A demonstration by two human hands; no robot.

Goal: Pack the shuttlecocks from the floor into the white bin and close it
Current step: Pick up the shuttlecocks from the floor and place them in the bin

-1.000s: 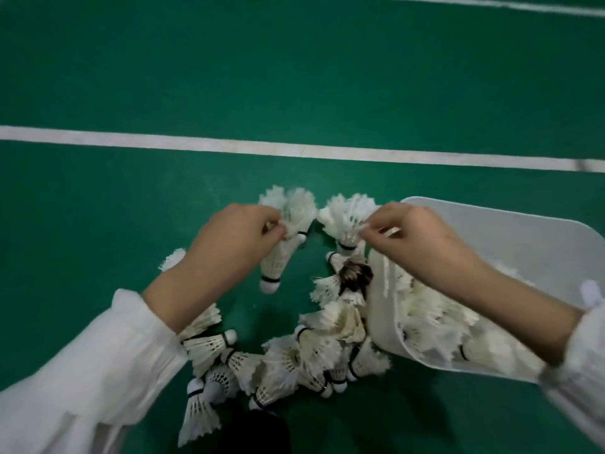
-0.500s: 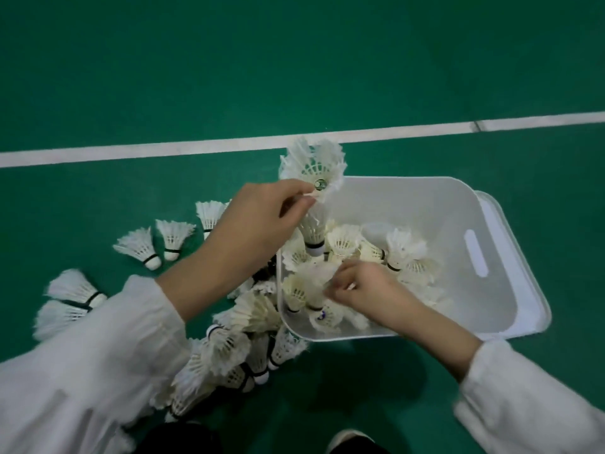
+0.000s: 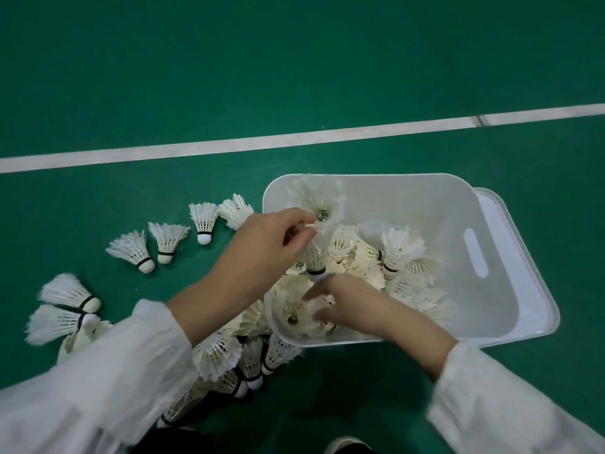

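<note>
Loose shuttlecocks (image 3: 163,242) lying on the green floor (image 3: 294,60) left of the white bin (image 3: 491,322), more piled at its near-left corner. Left hand (image 3: 265,253) pinching a held shuttlecock (image 3: 316,244) over the bin's left edge. Right hand (image 3: 350,306) reaching inside, fingers grasping shuttlecocks w/ the rest heaped there.

Loose white long sleeves (image 3: 98,381), gathered cuffs, bare hands, short fingers (image 3: 296,239)

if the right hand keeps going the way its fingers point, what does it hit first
The right hand points left and slightly down inside the white bin, so it probably meets the shuttlecocks piled at the bin's near-left corner first, then the wall behind them; depth is unclear.
</note>
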